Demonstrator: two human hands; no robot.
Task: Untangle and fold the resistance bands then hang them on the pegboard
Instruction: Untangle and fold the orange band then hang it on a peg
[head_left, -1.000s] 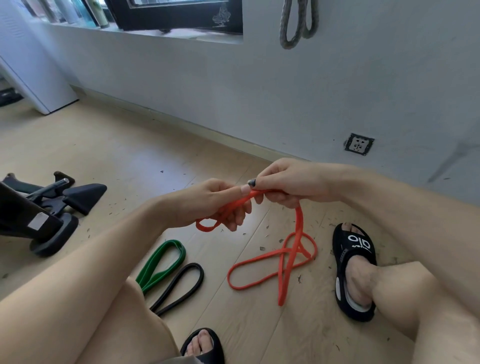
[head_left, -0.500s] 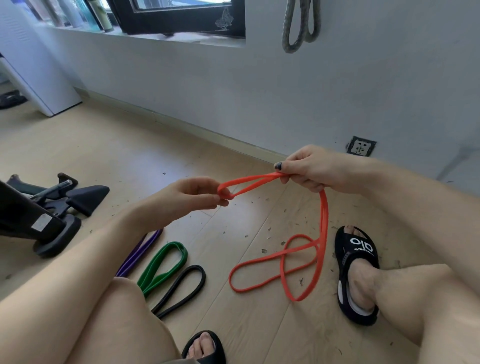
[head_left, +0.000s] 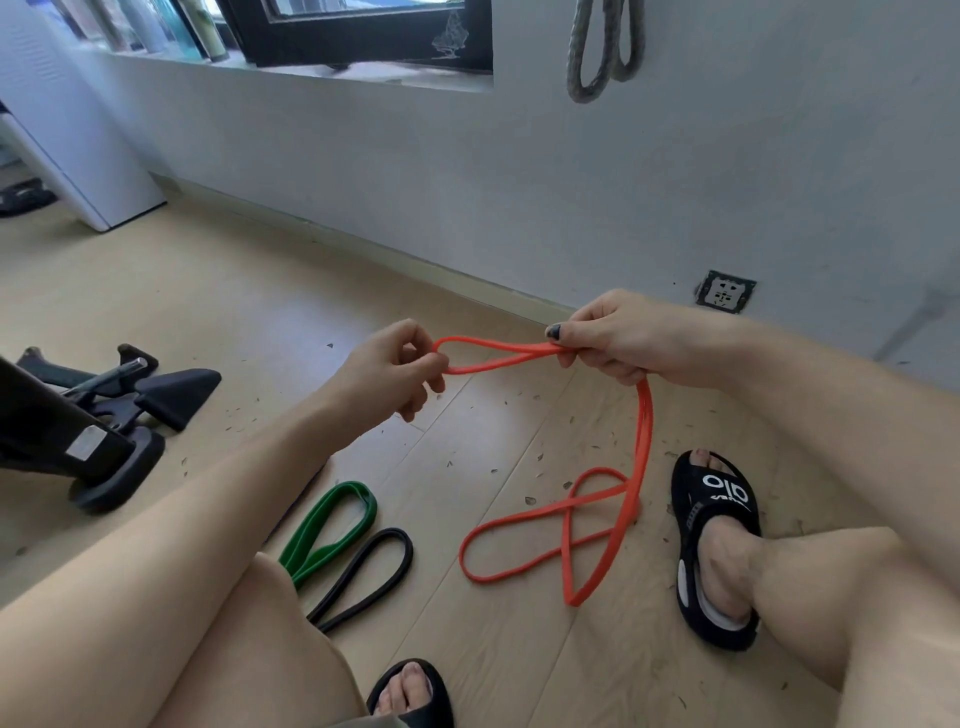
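An orange resistance band (head_left: 574, 506) runs between both my hands. My left hand (head_left: 387, 371) hooks one looped end with its fingers. Pinching two strands together, my right hand (head_left: 618, 338) holds the band further along. From there the band hangs down to the wooden floor and lies in crossed loops. A green band (head_left: 332, 525) and a black band (head_left: 363, 577) lie folded on the floor beside my left thigh. A grey band (head_left: 602, 47) hangs on the wall above.
A black equipment base (head_left: 109, 415) stands on the floor at the left. A wall socket (head_left: 725, 291) sits low on the grey wall. My sandalled feet (head_left: 714, 545) rest on the floor at the right and bottom. A white cabinet (head_left: 78, 145) stands far left.
My hands have drawn apart, stretching a short loop of the orange band between them. The hanging part has straightened, and the loops on the floor have shifted right.
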